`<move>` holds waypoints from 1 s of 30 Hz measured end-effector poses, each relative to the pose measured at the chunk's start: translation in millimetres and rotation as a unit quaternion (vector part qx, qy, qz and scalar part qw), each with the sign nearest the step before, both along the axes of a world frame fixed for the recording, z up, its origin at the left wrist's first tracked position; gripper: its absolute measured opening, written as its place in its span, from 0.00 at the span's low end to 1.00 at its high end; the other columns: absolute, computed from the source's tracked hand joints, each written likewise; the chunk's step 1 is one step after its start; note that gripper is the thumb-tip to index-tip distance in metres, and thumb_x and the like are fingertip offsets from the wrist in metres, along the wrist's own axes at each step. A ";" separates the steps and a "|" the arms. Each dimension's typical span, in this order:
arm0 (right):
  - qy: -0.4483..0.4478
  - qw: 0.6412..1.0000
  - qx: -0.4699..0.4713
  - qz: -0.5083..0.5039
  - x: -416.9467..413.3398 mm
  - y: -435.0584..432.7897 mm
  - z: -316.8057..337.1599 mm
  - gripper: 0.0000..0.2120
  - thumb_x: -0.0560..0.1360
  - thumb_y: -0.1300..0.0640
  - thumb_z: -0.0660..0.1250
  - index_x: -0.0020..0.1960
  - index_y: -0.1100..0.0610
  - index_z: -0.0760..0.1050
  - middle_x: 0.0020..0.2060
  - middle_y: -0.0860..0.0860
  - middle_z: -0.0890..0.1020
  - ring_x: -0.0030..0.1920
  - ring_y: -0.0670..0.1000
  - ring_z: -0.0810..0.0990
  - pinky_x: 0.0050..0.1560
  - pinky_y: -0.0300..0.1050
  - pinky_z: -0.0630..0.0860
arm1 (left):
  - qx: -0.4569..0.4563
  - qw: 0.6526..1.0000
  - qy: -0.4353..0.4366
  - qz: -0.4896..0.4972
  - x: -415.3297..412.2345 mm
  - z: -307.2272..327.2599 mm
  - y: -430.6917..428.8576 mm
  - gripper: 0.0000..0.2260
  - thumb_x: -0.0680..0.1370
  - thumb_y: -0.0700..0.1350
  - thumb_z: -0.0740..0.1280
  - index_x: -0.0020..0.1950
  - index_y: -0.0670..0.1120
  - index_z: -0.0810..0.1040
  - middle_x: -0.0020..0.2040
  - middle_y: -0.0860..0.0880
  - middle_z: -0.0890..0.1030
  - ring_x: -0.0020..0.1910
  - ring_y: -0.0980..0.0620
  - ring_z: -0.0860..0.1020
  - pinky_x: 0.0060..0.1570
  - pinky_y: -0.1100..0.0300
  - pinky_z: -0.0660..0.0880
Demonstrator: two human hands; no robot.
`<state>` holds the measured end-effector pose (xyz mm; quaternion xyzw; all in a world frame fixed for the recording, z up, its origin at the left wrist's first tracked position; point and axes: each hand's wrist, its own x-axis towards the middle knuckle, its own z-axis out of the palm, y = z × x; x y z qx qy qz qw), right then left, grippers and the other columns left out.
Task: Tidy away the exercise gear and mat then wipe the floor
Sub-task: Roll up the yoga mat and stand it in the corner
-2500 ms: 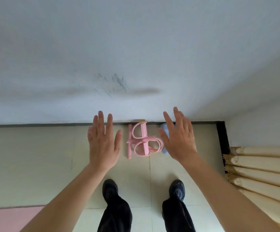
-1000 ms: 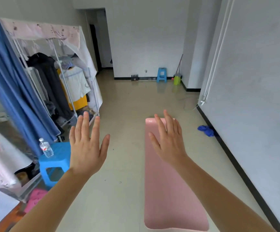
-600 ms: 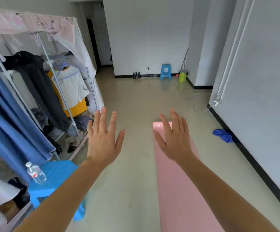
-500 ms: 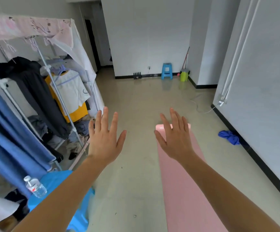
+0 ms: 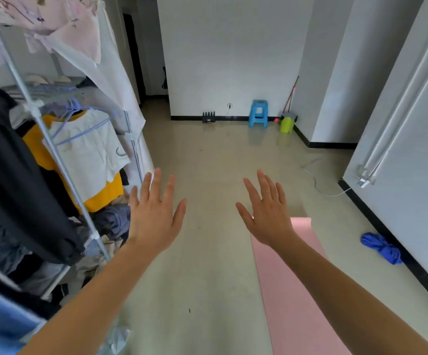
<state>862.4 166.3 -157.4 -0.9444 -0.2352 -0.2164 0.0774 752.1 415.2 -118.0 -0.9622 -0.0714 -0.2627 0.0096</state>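
A long pink exercise mat (image 5: pixel 294 290) lies flat on the beige tiled floor (image 5: pixel 207 252), running from the lower right toward the middle of the room. A crumpled blue cloth (image 5: pixel 381 248) lies on the floor by the right wall's black skirting. My left hand (image 5: pixel 154 216) and my right hand (image 5: pixel 266 213) are both held out in front of me in the air, fingers straight and spread, holding nothing. My right hand and forearm hide part of the mat's far end.
A clothes rack (image 5: pixel 54 155) full of hanging garments, with a pile of clothes at its foot, lines the left side. At the far wall stand a blue stool (image 5: pixel 258 113), a green bucket (image 5: pixel 287 124) and a red-handled mop (image 5: pixel 292 92). A white cable (image 5: pixel 317 183) trails across the floor at right.
The view has turned from the wall and pink resistance band to the room, then moved forward along the mat. Both hands stay raised and empty.
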 end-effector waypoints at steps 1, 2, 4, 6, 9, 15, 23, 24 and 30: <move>0.003 1.000 -0.006 -0.011 26.2 13.4 0.8 0.32 0.82 0.36 0.47 0.80 0.52 0.56 0.80 0.59 0.54 0.79 0.61 0.56 0.78 0.62 0.53 | -0.001 1.000 0.002 -0.009 30.8 2.3 16.7 0.27 0.81 0.57 0.53 0.74 0.42 0.67 0.75 0.36 0.64 0.74 0.35 0.63 0.67 0.34 0.63; 0.004 1.000 -0.006 -0.023 51.3 23.5 3.1 0.31 0.82 0.36 0.47 0.80 0.52 0.56 0.80 0.59 0.55 0.78 0.62 0.57 0.77 0.62 0.53 | 0.000 1.000 0.003 -0.020 62.1 6.2 30.2 0.27 0.81 0.57 0.52 0.74 0.42 0.67 0.75 0.36 0.64 0.73 0.35 0.64 0.67 0.34 0.63; 0.009 0.999 -0.001 -0.049 99.3 36.1 10.0 0.31 0.82 0.37 0.48 0.79 0.52 0.58 0.80 0.59 0.56 0.78 0.62 0.58 0.77 0.61 0.54 | -0.001 0.999 0.009 -0.043 126.5 18.1 48.3 0.27 0.81 0.57 0.51 0.74 0.42 0.66 0.75 0.37 0.65 0.73 0.35 0.64 0.67 0.35 0.64; 0.013 0.997 0.002 -0.076 144.0 41.0 15.8 0.31 0.82 0.36 0.47 0.79 0.52 0.58 0.79 0.59 0.57 0.78 0.62 0.59 0.77 0.61 0.55 | -0.008 0.997 0.014 -0.069 190.2 29.6 56.5 0.28 0.81 0.58 0.49 0.75 0.43 0.65 0.75 0.37 0.64 0.73 0.35 0.64 0.68 0.36 0.64; 0.005 0.994 0.004 -0.111 217.0 44.4 14.2 0.31 0.82 0.37 0.48 0.79 0.53 0.59 0.79 0.60 0.59 0.77 0.62 0.60 0.76 0.61 0.57 | -0.002 0.995 0.023 -0.099 287.6 31.8 61.9 0.29 0.82 0.59 0.47 0.77 0.43 0.63 0.76 0.38 0.63 0.74 0.36 0.63 0.68 0.36 0.65; 0.007 0.985 0.030 -0.170 395.9 52.2 -15.6 0.32 0.81 0.36 0.49 0.79 0.52 0.60 0.79 0.59 0.59 0.77 0.61 0.60 0.77 0.61 0.55 | 0.016 0.991 0.036 -0.125 487.2 2.1 62.4 0.29 0.81 0.60 0.46 0.78 0.46 0.60 0.79 0.40 0.58 0.77 0.39 0.57 0.73 0.39 0.59; 0.047 0.981 0.024 -0.189 661.1 82.6 9.7 0.32 0.81 0.36 0.46 0.79 0.52 0.58 0.79 0.58 0.58 0.78 0.60 0.59 0.77 0.60 0.55 | 0.029 0.990 0.037 -0.130 742.8 27.5 91.2 0.29 0.81 0.60 0.46 0.78 0.46 0.61 0.78 0.40 0.59 0.77 0.39 0.59 0.71 0.39 0.60; 0.051 0.980 0.021 -0.191 689.4 88.6 14.3 0.32 0.82 0.36 0.45 0.80 0.52 0.57 0.80 0.58 0.57 0.78 0.60 0.58 0.78 0.60 0.55 | 0.033 0.990 0.034 -0.133 769.5 29.5 98.2 0.29 0.81 0.59 0.47 0.78 0.45 0.61 0.78 0.40 0.60 0.76 0.38 0.59 0.71 0.38 0.61; 0.046 0.977 0.000 -0.207 848.5 109.6 2.9 0.31 0.82 0.36 0.46 0.80 0.51 0.57 0.80 0.58 0.56 0.78 0.60 0.59 0.77 0.60 0.55 | 0.007 0.986 0.031 -0.164 945.2 8.4 129.5 0.29 0.82 0.60 0.46 0.78 0.45 0.60 0.78 0.39 0.58 0.77 0.38 0.58 0.72 0.38 0.59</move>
